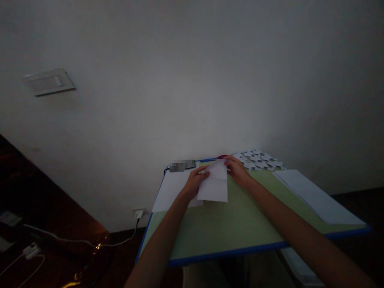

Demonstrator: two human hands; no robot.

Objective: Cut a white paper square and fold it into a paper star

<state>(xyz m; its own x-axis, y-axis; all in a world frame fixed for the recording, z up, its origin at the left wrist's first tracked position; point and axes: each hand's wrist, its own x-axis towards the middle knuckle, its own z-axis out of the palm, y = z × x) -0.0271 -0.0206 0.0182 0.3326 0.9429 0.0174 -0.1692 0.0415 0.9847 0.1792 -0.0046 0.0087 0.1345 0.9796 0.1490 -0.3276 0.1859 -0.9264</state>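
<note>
A white sheet of paper (215, 185), partly folded at its far end, lies on a small green table with a blue edge (240, 228). My left hand (195, 183) pinches the paper's far left corner, fingers closed on it. On the far right corner rests my right hand (238, 170), pressing the fold with closed fingers. Both forearms reach in from the bottom of the view.
A pile of several small folded white paper pieces (258, 160) sits at the table's far right corner. Flat white sheets lie at the right edge (315, 196) and under my left hand (171, 190). A dark phone (182, 165) lies at the far edge. Cables and a wall socket (139, 214) are at the left.
</note>
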